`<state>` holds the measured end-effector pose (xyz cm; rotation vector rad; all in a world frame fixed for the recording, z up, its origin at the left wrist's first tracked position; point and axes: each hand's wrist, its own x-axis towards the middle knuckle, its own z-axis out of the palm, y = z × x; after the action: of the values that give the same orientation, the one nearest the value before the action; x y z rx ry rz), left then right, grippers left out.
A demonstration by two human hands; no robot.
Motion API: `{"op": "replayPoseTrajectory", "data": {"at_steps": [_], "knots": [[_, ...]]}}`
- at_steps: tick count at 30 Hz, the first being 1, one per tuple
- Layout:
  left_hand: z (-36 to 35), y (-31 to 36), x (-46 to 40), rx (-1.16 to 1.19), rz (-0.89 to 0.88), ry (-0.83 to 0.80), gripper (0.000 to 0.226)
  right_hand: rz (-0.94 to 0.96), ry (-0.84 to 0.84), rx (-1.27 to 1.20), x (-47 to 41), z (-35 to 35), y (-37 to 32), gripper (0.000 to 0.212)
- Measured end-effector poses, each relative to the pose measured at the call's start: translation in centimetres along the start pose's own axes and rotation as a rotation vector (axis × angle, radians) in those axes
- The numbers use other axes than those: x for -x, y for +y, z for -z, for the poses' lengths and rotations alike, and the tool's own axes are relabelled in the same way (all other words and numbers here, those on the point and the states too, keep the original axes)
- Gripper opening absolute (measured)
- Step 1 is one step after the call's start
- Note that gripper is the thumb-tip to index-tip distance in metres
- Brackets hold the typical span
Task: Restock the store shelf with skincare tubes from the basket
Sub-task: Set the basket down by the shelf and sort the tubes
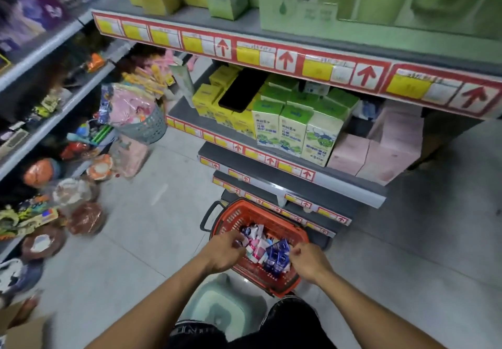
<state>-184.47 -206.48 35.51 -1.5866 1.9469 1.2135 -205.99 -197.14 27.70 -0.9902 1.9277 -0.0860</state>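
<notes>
A grey metal store shelf with red-and-yellow price strips fills the upper right of the frame, stepping down toward the lower centre; green, yellow and pink cartons stand on it, and a black phone lies tilted on the yellow cartons. A second rack of toys runs down the left edge. On the pale tiled floor, at lower centre just in front of the bottom shelf, sits an orange-red plastic basket with a black handle, holding a heap of white, pink and dark blue skincare tubes. The left hand reaches into the basket, fingers curled among the white tubes; whether it grips one cannot be told. The right hand, fingers bent, touches the blue tubes.
</notes>
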Motion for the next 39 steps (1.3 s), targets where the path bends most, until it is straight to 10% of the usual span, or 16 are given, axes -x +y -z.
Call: {"op": "replayPoseTrajectory", "data": {"at_steps": [19, 39], "knots": [[2.0, -11.2, -17.0, -0.269, -0.275, -0.226, 0.011, -0.330, 0.133, -0.171, -5.1, -12.6, -4.6, 0.034], [-22.7, -31.5, -50.3, -0.009, -0.257, -0.198, 0.032, -0.158, 0.099, 0.173, -37.2, -35.3, 11.7, 0.037]]}}
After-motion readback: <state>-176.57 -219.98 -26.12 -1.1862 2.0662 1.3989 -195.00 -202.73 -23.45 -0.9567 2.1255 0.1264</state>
